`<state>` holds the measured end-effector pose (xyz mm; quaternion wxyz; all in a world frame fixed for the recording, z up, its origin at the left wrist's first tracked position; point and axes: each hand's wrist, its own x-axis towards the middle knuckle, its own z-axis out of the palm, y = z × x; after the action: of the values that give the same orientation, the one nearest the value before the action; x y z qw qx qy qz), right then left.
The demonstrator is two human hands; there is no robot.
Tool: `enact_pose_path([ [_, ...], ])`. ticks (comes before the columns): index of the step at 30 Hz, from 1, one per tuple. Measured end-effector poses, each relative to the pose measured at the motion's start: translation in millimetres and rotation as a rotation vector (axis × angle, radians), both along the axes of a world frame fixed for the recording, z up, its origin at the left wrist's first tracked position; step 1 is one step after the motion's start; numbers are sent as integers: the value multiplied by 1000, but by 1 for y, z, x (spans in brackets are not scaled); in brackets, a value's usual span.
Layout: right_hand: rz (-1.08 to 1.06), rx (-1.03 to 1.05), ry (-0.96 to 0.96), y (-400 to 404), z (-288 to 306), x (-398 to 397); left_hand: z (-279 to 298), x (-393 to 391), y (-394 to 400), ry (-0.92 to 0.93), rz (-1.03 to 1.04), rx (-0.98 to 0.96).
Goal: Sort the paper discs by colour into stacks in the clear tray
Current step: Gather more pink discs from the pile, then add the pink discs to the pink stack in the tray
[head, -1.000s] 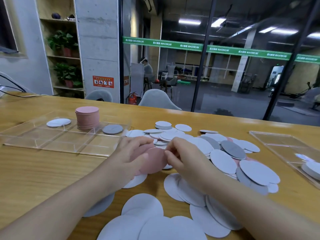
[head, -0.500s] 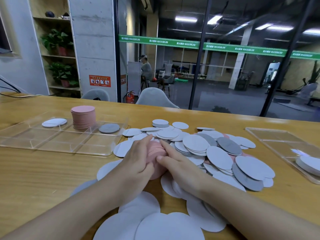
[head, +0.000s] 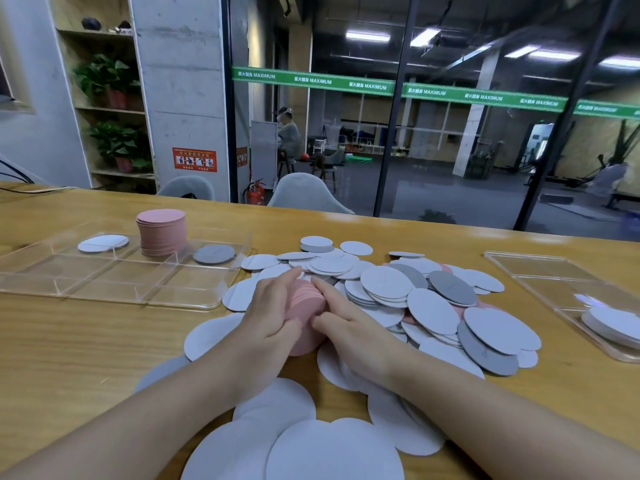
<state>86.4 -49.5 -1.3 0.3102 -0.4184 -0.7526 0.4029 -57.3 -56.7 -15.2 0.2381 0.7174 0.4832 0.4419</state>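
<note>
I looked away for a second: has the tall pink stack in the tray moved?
No. The pink stack sits in the same compartment of the clear tray, beside the grey disc as before; only the camera shifted.

On the worktop [head: 69, 341], a divided tray [head: 114, 292] sits at the left. Its far row holds a thin stack of discs [head: 103, 243] in the left compartment, a tall stack [head: 161, 232] just right of it and a single disc [head: 214, 254] further right (the near compartments hold nothing visible). A loose heap of discs [head: 433, 306] spreads across the middle, right of the tray. The left hand [head: 273, 313] and right hand [head: 349, 323] meet at its near-left edge, a bunch of discs [head: 306, 306] between them. A second tray [head: 540, 271] lies at the far right, with discs [head: 613, 323] in its near end.
</note>
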Motion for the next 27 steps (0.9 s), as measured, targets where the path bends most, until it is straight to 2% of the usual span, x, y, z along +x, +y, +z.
enact_pose_path([
  [3, 16, 18, -46, 1, 2, 3, -1, 0, 1, -28, -14, -32],
  [8, 58, 40, -91, -2, 9, 10, 1, -8, 0, 78, -77, -84],
  [11, 62, 66, -117, 3, 4, 10, 2, -10, -2, 65, -107, -88],
  [16, -2, 126, -1, 3, -4, 9, 6, -13, -6, 15, -99, -27],
  [23, -153, 223, 137, 11, 16, 7, 14, -20, -15, 498, -62, 202],
  [27, -83, 157, 198, 14, 32, -8, 29, -30, -7, 600, 70, 295],
])
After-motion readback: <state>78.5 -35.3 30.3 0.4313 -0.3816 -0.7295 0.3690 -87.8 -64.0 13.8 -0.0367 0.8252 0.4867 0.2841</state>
